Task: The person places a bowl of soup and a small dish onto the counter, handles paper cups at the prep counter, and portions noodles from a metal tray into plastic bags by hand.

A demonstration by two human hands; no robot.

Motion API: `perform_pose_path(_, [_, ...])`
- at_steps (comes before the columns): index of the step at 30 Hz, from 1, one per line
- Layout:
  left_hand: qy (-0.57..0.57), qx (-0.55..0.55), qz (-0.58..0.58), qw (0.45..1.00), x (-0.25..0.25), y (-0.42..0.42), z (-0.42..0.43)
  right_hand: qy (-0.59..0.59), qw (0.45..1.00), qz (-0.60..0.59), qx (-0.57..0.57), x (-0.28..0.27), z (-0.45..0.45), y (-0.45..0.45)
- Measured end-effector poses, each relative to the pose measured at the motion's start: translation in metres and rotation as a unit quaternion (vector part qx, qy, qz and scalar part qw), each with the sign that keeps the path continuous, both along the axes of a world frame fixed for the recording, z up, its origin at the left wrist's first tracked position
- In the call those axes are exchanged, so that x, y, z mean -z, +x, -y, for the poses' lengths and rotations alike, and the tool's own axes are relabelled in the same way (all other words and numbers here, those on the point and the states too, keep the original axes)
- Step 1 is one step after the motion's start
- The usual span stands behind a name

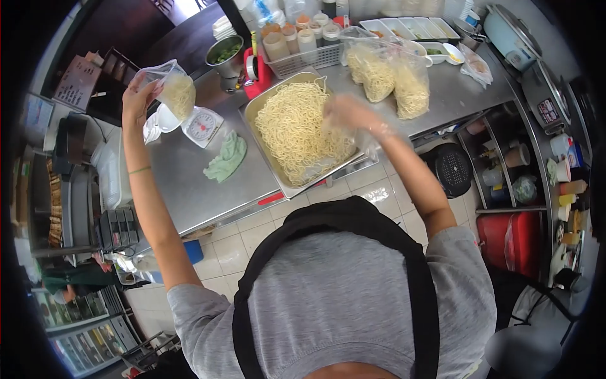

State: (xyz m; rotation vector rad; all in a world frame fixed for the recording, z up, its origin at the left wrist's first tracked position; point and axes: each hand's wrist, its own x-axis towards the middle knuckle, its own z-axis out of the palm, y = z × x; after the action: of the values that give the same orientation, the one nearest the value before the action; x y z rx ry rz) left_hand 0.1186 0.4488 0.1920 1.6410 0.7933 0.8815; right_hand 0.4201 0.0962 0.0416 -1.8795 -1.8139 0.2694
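The left hand (139, 100) pinches the upper edge of a plastic bag of noodles (178, 98), held up just right of it. Below and right of that hand sit a dial scale (202, 127) and a green cloth (226, 156). Loose noodles (293, 123) fill a metal tray (290, 191) left of and below the right hand (352, 115), whose blurred fingers cannot be read; filled bags (411, 91) stand to its right
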Motion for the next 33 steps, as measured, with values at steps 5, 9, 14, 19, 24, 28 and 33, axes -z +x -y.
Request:
perform_pose_path(5, [-0.008, 0.095, -0.022, 0.995, -0.004, 0.015, 0.061, 0.068, 0.997, -0.001, -0.027, -0.107, -0.012, 0.005])
perform_pose_path(9, [-0.057, 0.179, -0.042, 0.981, 0.003, 0.028, 0.109, 0.135, 0.988, -0.063, -0.046, -0.171, -0.016, 0.004])
perform_pose_path(14, [-0.102, 0.253, -0.089, 0.958, 0.014, 0.043, 0.158, 0.161, 0.957, -0.231, -0.072, -0.245, -0.018, -0.015])
perform_pose_path(19, [-0.130, 0.295, -0.078, 0.943, 0.028, 0.055, 0.173, 0.220, 0.919, -0.291, -0.150, -0.280, -0.027, -0.032])
perform_pose_path(24, [-0.127, 0.280, -0.071, 0.949, 0.042, 0.066, 0.178, 0.239, 0.900, -0.308, -0.196, -0.292, -0.042, -0.042])
perform_pose_path(28, [-0.153, 0.308, -0.067, 0.937, 0.028, 0.067, 0.185, 0.184, 0.924, -0.281, -0.182, -0.264, -0.060, -0.049])
perform_pose_path(33, [-0.153, 0.309, -0.049, 0.937, 0.022, 0.065, 0.181, 0.030, 0.978, 0.022, -0.203, -0.194, -0.095, -0.056])
